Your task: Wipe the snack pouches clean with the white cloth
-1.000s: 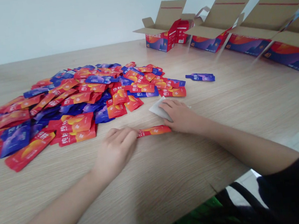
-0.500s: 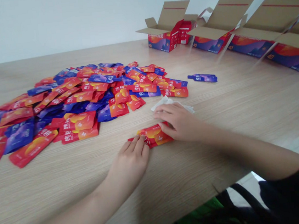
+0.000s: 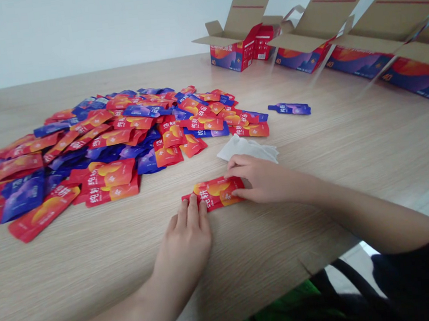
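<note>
A red pouch (image 3: pixel 218 193) with orange fruit print lies flat near the front of the table, and a second red edge shows along its lower side. My left hand (image 3: pixel 186 235) presses its fingertips together on the pouch's narrow left end; its thumb is hidden. At the other end, my right hand (image 3: pixel 262 178) has bent fingers on the top edge and the thumb on the lower right part, gripping the pouch. Just behind the right hand's fingers lies a crumpled white tissue (image 3: pixel 247 148). A wide heap of red and blue pouches (image 3: pixel 108 138) spreads to the left.
One purple-blue pouch (image 3: pixel 290 109) lies apart, right of the heap. Open printed cartons (image 3: pixel 226 57) with raised brown flaps line the back right, one beside another (image 3: pixel 299 59). The wooden table's front edge (image 3: pixel 306 273) runs below my right forearm. A pale wall stands behind.
My right hand has drawn back off the tissue, uncovering it, and its fingers now rest on the pouch's right end. My left hand stays on the left end, shifted slightly left.
</note>
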Demonstrator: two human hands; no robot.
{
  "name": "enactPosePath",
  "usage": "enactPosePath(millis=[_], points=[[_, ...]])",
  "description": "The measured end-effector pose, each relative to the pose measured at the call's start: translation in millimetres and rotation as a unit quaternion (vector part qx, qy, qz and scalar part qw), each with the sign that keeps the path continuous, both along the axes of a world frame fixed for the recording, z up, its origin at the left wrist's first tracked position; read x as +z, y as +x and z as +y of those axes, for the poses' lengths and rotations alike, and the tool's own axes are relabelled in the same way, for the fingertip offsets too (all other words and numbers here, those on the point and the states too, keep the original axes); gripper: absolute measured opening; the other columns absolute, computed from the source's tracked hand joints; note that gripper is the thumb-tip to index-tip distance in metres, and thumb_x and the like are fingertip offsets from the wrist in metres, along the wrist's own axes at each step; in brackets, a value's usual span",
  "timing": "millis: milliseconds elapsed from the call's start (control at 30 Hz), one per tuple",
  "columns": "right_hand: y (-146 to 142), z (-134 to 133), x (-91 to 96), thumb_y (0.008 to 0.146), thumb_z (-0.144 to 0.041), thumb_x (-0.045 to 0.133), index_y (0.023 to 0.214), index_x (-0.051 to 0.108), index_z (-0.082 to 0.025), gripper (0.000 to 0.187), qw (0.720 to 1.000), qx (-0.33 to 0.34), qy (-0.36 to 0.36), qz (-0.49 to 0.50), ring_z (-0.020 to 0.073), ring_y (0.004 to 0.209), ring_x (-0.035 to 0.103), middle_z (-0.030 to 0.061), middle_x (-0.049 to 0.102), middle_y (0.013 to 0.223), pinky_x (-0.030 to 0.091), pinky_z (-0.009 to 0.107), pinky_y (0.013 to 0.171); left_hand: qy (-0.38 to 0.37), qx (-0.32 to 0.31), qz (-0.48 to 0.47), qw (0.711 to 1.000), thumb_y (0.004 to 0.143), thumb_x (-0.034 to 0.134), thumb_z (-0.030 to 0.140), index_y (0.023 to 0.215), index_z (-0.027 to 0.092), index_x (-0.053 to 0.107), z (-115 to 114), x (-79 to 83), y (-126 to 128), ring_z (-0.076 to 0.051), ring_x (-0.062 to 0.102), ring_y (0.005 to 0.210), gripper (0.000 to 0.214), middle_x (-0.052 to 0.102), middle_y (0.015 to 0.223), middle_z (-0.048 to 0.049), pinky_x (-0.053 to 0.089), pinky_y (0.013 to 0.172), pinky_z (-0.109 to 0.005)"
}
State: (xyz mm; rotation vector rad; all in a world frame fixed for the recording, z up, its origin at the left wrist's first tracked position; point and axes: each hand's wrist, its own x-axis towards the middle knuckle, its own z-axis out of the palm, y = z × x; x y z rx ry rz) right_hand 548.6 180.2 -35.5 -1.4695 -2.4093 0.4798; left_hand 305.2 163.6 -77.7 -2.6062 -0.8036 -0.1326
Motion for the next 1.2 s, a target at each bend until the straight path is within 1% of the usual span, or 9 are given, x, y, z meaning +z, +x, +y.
enactPosePath(millis=[333, 500, 667, 800, 867, 933, 1033, 1133, 1200], points=[[4, 12, -4.9, 0.079, -0.009, 0.070, 0.085, 0.070, -0.015, 0.008, 0.995, -0.049, -0.086, 0.025, 0.0155, 0.078, 0.061, 0.0047, 0.068, 0.088, 0.045, 0.027, 0.070, 0.000, 0.025, 0.036, 0.999, 0.082, 0.045, 0.001, 0.120, -0.005, 0.064, -7, 3.9, 2, -0.042, 0.062, 0.116, 0.044, 0.059, 0.128, -0.0337, 0.061, 0.078, -0.044], [-2, 10, -8.1, 0.081, -0.005, 0.064, 0.075, 0.067, -0.016, 0.013, 0.994, -0.055, -0.094, 0.005, 0.0167, 0.080, 0.062, 0.0049, 0.069, 0.084, 0.044, 0.029, 0.076, -0.017, 0.066, 0.035, 0.997, 0.084, 0.045, 0.003, 0.128, -0.002, 0.060, -16, 7.3, 3, -0.040, 0.059, 0.122, 0.047, 0.056, 0.134, -0.0314, 0.061, 0.077, -0.042], [-10, 7, -5.9, 0.083, -0.004, 0.060, 0.076, 0.067, -0.016, 0.015, 0.989, -0.086, -0.123, -0.005, 0.0170, 0.080, 0.062, 0.0059, 0.070, 0.085, 0.044, 0.029, 0.075, -0.020, 0.107, 0.024, 0.994, 0.088, 0.051, 0.011, 0.133, 0.003, 0.058, -18, 6.8, 3, -0.046, 0.057, 0.122, 0.046, 0.054, 0.135, -0.0328, 0.058, 0.082, -0.049], [-11, 7, -9.8, 0.082, -0.004, 0.059, 0.076, 0.066, -0.016, 0.016, 0.991, -0.076, -0.105, -0.010, 0.0171, 0.079, 0.061, 0.0057, 0.070, 0.085, 0.045, 0.029, 0.075, -0.021, 0.090, 0.028, 0.995, 0.088, 0.049, 0.011, 0.133, 0.001, 0.057, -15, 3.6, 2, -0.045, 0.057, 0.121, 0.047, 0.054, 0.134, -0.0349, 0.057, 0.085, -0.049], [-7, 9, -11.6, 0.084, -0.005, 0.056, 0.082, 0.067, -0.016, 0.016, 0.997, -0.052, -0.058, 0.002, 0.0173, 0.082, 0.062, 0.0053, 0.069, 0.088, 0.046, 0.029, 0.077, -0.010, 0.079, 0.023, 0.997, 0.086, 0.050, 0.011, 0.130, 0.001, 0.059, -14, 2.7, 1, -0.045, 0.057, 0.121, 0.046, 0.057, 0.130, -0.0345, 0.056, 0.086, -0.049], [0, 12, -11.2, 0.088, -0.010, 0.053, 0.093, 0.068, -0.017, 0.017, 0.999, -0.040, 0.033, 0.013, 0.0194, 0.093, 0.062, 0.0067, 0.069, 0.099, 0.046, 0.032, 0.084, -0.007, 0.072, 0.021, 0.997, 0.086, 0.048, 0.010, 0.129, 0.002, 0.060, -13, 2.5, 0, -0.044, 0.059, 0.119, 0.045, 0.060, 0.125, -0.0330, 0.056, 0.086, -0.048], [13, 18, -9.8, 0.090, -0.025, 0.057, 0.121, 0.061, -0.017, 0.032, 0.983, -0.082, 0.164, -0.009, 0.0270, 0.120, 0.053, 0.0117, 0.060, 0.127, 0.040, 0.043, 0.103, -0.014, 0.068, 0.013, 0.997, 0.086, 0.047, 0.009, 0.129, 0.003, 0.060, -13, 2.8, 0, -0.041, 0.062, 0.115, 0.046, 0.063, 0.121, -0.0307, 0.058, 0.082, -0.046], [23, 23, -15.9, 0.087, -0.042, 0.061, 0.143, 0.045, -0.016, 0.064, 0.980, -0.129, 0.124, -0.089, 0.0369, 0.136, 0.039, 0.0185, 0.042, 0.148, 0.033, 0.054, 0.110, -0.027, 0.071, 0.004, 0.997, 0.085, 0.048, 0.009, 0.129, 0.004, 0.060, -12, 3.5, 1, -0.041, 0.062, 0.115, 0.046, 0.062, 0.121, -0.0299, 0.058, 0.083, -0.046], [26, 24, -23.9, 0.091, -0.045, 0.053, 0.149, 0.037, -0.015, 0.067, 0.979, -0.135, 0.054, -0.146, 0.0411, 0.139, 0.035, 0.0220, 0.034, 0.153, 0.034, 0.059, 0.108, -0.041, 0.075, -0.002, 0.996, 0.085, 0.048, 0.009, 0.130, 0.004, 0.060, -11, 4.2, 1, -0.041, 0.060, 0.117, 0.046, 0.062, 0.121, -0.0292, 0.057, 0.084, -0.046]])
